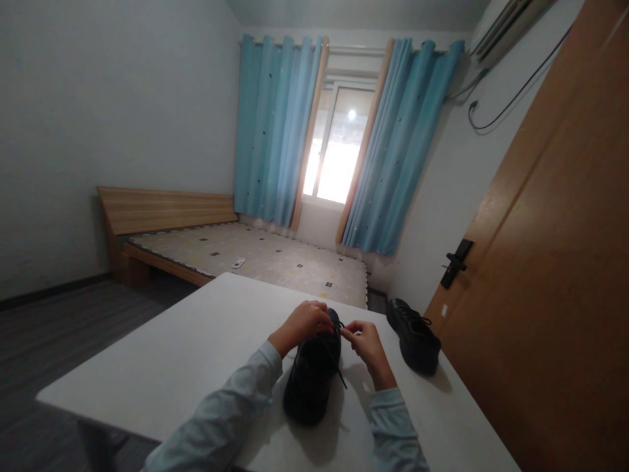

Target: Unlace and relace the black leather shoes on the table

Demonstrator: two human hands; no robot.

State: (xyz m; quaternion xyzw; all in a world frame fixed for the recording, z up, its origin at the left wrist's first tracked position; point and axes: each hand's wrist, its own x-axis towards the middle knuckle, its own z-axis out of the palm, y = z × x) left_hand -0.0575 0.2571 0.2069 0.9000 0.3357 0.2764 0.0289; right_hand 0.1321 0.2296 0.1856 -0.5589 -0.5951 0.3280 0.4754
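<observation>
A black lace-up shoe (309, 380) stands on the white table in front of me, its toe pointing away and its heel toward me. My left hand (310, 318) is closed over the shoe's upper from the left, fingers curled at the lacing; whether a lace is between its fingertips is hidden. On the other side, my right hand (364, 341) pinches a black shoelace (341, 324) between thumb and forefinger. A loose lace end hangs down the shoe's right side. Farther right, a second black shoe (415, 337) stands near the table's right edge, apart from both hands.
The white table (196, 354) reaches toward a low wooden bed (167, 210) with a patterned mattress, where a small white remote (238, 263) lies. A brown door (550, 282) with a black handle stands close along the right. Blue curtains (275, 131) flank the window behind.
</observation>
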